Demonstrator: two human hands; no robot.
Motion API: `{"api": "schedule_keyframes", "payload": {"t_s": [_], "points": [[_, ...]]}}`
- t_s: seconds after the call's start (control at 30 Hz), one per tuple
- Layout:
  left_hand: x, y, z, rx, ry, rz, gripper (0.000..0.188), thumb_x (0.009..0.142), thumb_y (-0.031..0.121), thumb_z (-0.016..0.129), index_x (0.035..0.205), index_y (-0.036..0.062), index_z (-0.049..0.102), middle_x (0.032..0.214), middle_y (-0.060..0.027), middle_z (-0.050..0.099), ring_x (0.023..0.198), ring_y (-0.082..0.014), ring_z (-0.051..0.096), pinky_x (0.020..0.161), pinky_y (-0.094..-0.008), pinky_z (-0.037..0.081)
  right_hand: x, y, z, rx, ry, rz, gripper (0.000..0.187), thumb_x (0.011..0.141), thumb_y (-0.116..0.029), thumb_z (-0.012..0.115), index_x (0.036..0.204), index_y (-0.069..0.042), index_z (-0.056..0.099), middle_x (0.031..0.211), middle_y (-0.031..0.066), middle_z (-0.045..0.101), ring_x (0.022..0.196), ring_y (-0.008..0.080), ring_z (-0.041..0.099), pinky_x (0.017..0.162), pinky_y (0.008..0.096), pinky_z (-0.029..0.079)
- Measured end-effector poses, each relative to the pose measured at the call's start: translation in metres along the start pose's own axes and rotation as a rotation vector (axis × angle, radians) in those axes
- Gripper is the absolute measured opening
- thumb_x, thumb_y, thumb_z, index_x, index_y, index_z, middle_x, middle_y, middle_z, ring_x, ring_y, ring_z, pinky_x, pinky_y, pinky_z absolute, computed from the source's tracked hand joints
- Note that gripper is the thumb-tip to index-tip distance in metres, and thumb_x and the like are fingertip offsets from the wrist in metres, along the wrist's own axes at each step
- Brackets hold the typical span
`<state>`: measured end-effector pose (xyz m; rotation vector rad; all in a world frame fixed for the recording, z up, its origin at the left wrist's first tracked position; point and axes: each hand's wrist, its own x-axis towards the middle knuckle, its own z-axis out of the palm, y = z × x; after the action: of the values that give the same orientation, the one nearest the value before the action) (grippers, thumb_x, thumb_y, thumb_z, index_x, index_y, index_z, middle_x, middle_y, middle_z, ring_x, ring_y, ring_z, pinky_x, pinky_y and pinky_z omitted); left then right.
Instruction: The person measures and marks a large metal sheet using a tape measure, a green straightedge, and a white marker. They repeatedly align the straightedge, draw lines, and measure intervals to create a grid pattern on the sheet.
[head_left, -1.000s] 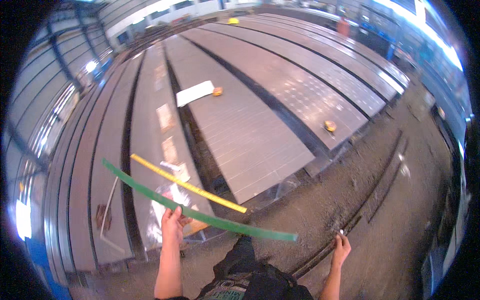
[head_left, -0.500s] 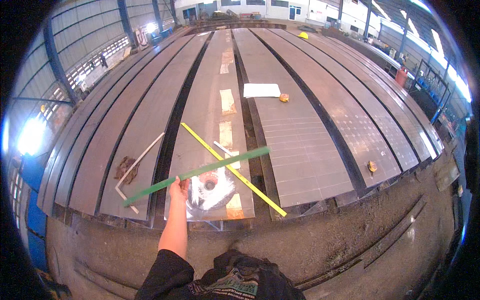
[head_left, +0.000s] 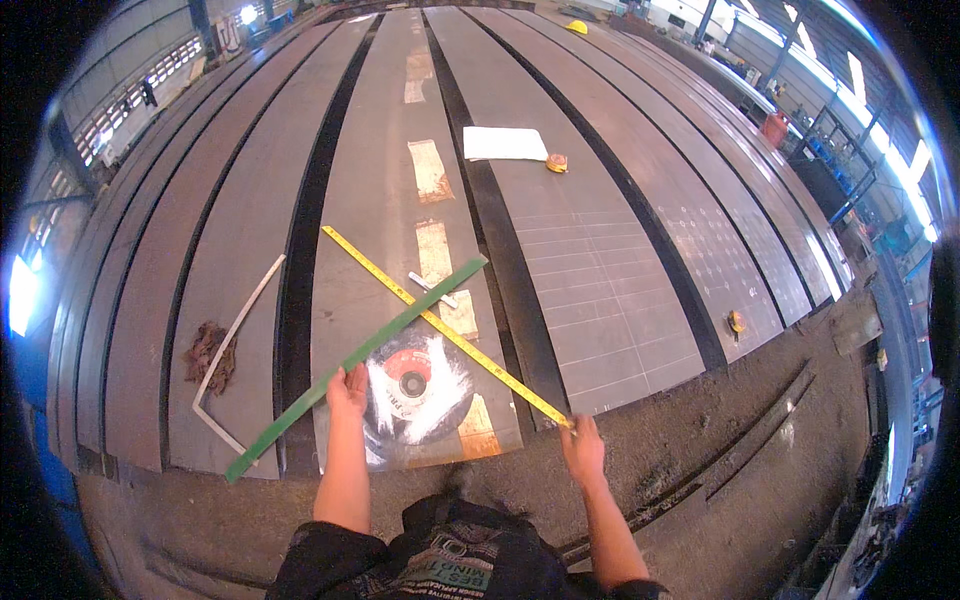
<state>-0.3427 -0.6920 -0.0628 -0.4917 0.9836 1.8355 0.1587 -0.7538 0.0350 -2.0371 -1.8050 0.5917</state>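
My left hand [head_left: 346,392] is closed on a long green straight strip [head_left: 385,337], below its middle. The strip runs from low left up to the right and crosses over a yellow ruler [head_left: 470,348]. At the ruler's near right end, my right hand [head_left: 583,448] grips its tip with the fingertips. Under the ruler and strip lies a round dark disc [head_left: 445,415] with a red centre label and white smears. A thin white stick [head_left: 445,296], perhaps a marker or chalk, lies near the crossing. To the left, a bent metal square [head_left: 238,325] rests across a brown rag [head_left: 207,362].
The wide slotted metal table [head_left: 370,130] has long dark gaps between its plates. White paper [head_left: 505,143] lies beside a yellow-orange tape measure [head_left: 557,162]. Another small yellow item [head_left: 736,321] sits near the right front edge. A yellow hard hat [head_left: 577,27] is at the far end.
My right hand has come into view and taken hold of the ruler's near end. The green strip, still in my left hand, now slants more steeply. The view has tipped downward.
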Motion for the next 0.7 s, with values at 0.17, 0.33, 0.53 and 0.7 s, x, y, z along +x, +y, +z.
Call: {"api": "schedule_keyframes", "payload": {"t_s": [0.17,0.33,0.53,0.7], "points": [[-0.063,-0.047,-0.002,0.412,-0.151,-0.158,0.033,0.102,0.022,0.055,0.123,-0.0036,0.057,0.114,-0.0184,0.068,0.109,-0.0361,0.068,0.092,-0.052,0.059,0.085,-0.012,0.025,-0.223,-0.171,-0.126,0.038,0.096,-0.038,0.062,0.12,-0.009,0.064,0.111,0.0215,0.069,0.095,0.0433,0.069,0.082,0.0545,0.055],[-0.137,-0.074,-0.013,1.593,-0.498,0.522,0.032,0.094,0.022,0.068,0.122,0.0066,0.066,0.115,-0.0136,0.069,0.103,-0.0323,0.068,0.088,-0.0433,0.054,0.089,-0.018,0.012,-0.281,-0.48,-0.149,0.034,0.094,-0.039,0.063,0.114,-0.011,0.067,0.1,0.0201,0.072,0.097,0.0427,0.068,0.082,0.0542,0.054],[-0.187,-0.101,0.011,1.926,-0.495,0.833,0.031,0.085,0.019,0.075,0.112,0.0053,0.068,0.116,-0.0157,0.061,0.117,-0.0358,0.056,0.102,-0.0462,0.046,0.028,0.101,-0.048,-0.283,-0.642,-0.172,0.033,0.09,-0.039,0.066,0.112,-0.014,0.07,0.1,0.0213,0.073,0.093,0.0438,0.069,0.08,0.0544,0.054],[-0.202,-0.122,0.024,2.162,-0.405,0.806,0.039,0.084,0.021,0.076,0.116,0.0008,0.066,0.124,-0.0176,0.061,0.116,-0.0369,0.058,0.1,-0.0462,0.048,-0.05,0.22,-0.125,-0.493,-0.861,-0.116,0.03,0.088,-0.033,0.063,0.11,-0.015,0.073,0.104,0.0204,0.074,0.097,0.0421,0.071,0.083,0.0526,0.056]]}}
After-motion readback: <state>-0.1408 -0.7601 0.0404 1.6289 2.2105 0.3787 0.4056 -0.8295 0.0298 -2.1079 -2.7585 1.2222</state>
